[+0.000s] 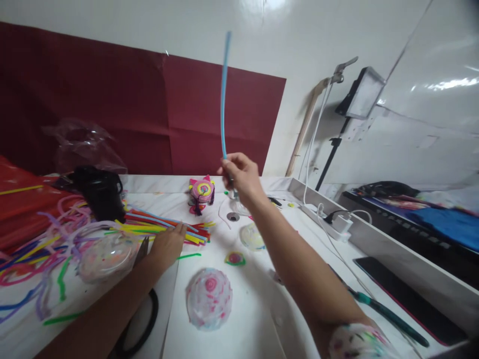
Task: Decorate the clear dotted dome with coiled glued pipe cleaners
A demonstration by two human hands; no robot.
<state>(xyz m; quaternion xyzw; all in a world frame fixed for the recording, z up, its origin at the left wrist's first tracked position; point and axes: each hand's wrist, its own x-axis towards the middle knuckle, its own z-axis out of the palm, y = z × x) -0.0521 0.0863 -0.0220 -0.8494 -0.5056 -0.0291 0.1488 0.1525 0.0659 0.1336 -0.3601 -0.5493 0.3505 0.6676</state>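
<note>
Pipe cleaner point(223, 99), blue and slightly bowed, rises from the right hand point(243, 174) in the head view; thumb and fingers are clamped on its lower part, above the back half of the surface point(168, 202). The left hand point(167, 245) lies on the right end of the bundle point(149, 228), towards the surface's left edge; whether its fingers pinch anything, I cannot tell. Good handling here probably means a light, firm pinch, since the long free end looks apt to sway. Pressing the bundle flat with the left hand should stop the other strands scattering. The left forearm crosses the scissors point(156, 304) near the front edge, so mind the blades beside the wrist. Best keep both sleeves of movement clear of the dotted dome point(210, 299), which stands between the forearms, nearer the front edge.
</note>
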